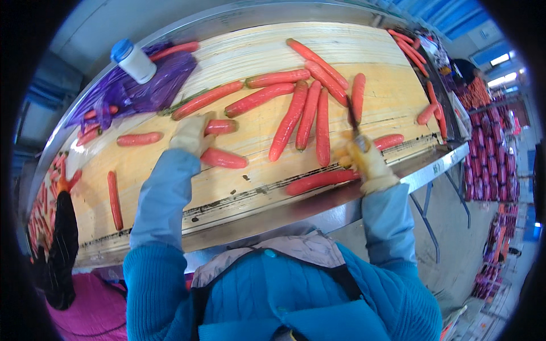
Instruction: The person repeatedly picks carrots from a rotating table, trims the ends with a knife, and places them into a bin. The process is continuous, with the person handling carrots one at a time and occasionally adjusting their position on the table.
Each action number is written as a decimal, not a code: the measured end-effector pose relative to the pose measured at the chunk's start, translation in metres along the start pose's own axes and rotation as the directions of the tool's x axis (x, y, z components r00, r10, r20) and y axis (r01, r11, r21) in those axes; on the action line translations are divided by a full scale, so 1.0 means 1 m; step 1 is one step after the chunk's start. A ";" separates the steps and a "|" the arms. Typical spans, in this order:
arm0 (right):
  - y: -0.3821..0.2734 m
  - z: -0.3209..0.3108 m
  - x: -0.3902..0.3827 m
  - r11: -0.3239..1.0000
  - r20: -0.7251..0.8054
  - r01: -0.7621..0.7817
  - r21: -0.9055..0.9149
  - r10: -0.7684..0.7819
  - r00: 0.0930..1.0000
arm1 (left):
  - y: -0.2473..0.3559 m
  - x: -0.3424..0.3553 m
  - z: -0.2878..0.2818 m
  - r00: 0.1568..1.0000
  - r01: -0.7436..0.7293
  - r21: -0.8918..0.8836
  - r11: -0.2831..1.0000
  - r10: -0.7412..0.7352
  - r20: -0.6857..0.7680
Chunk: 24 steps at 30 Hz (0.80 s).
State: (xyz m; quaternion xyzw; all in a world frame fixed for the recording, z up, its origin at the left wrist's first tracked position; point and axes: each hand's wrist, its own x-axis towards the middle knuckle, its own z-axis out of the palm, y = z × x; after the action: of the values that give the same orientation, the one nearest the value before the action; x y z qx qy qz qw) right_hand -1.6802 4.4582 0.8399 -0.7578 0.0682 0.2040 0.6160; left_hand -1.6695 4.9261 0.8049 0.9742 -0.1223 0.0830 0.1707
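Note:
My left hand [192,134], in a pale work glove, is closed around a carrot [222,126] whose cut-looking end sticks out to the right. Just below it, a second carrot [224,158] lies against the fingers; whether it is gripped too I cannot tell. In my right hand [367,165], also gloved and stained yellow, is a knife [352,113] with a dark narrow blade pointing away from me. Beneath that hand one carrot [321,182] lies along the near edge. Several carrots [289,121] fan out on the board between my hands.
The wooden board [364,45] has a metal rim [324,219] at the near side. A purple plastic bag [165,74] and a white bottle with a blue cap [133,59] sit at the far left. Another person's dark sleeve [61,244] reaches toward piled carrots [42,210] on the left.

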 end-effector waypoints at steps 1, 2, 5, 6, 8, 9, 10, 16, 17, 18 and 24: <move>0.001 -0.015 0.012 0.982 0.082 0.060 0.181 -0.075 0.994 | -0.004 -0.011 0.004 0.999 0.010 -0.002 1.000 -0.010 -0.045; 0.004 -0.024 0.024 0.974 -0.107 -0.074 0.215 0.099 0.989 | -0.007 -0.023 0.007 0.992 0.094 -0.094 0.991 -0.102 -0.076; 0.013 -0.011 0.079 0.937 -0.078 -0.154 0.314 0.187 0.979 | -0.020 -0.063 0.012 0.894 0.432 -0.317 0.844 -0.446 0.031; 0.018 0.004 0.093 0.985 -0.091 -0.128 0.112 0.138 0.986 | -0.027 -0.077 0.011 0.865 0.471 -0.392 0.790 -0.501 0.030; 0.025 0.042 0.118 0.832 -0.086 -0.004 -0.555 -0.053 0.995 | -0.045 -0.101 0.005 0.779 0.512 -0.636 0.577 -0.625 0.060; 0.026 0.057 0.124 0.725 -0.074 0.034 -0.688 -0.116 0.991 | -0.054 -0.113 -0.001 0.676 0.556 -0.748 0.361 -0.720 0.155; 0.025 0.074 0.129 0.689 -0.047 0.043 -0.723 -0.112 0.993 | -0.063 -0.130 -0.011 0.631 0.480 -0.863 0.155 -0.745 0.217; -0.007 0.126 0.083 0.974 0.599 0.215 -0.074 -0.129 0.790 | -0.074 -0.211 -0.059 0.557 -0.093 -0.948 -0.304 -0.806 0.203; -0.010 0.129 0.069 0.906 0.635 0.394 -0.156 -0.214 0.742 | -0.072 -0.223 -0.063 0.622 -0.120 -0.958 -0.261 -0.771 0.132; -0.011 0.134 0.058 0.874 0.684 0.437 -0.211 -0.188 0.705 | -0.072 -0.231 -0.065 0.553 -0.112 -0.951 -0.288 -0.813 0.182; -0.009 0.141 0.010 0.849 0.805 0.105 -0.518 0.443 0.394 | -0.067 -0.264 -0.058 0.454 0.081 -0.914 -0.397 -0.801 0.389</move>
State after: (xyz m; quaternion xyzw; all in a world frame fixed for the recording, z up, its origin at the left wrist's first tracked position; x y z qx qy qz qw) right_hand -1.6994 4.5976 0.8215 -0.6416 -0.2495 0.6542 0.3132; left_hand -1.9107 5.0631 0.7841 0.3873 0.3693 0.1270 0.8352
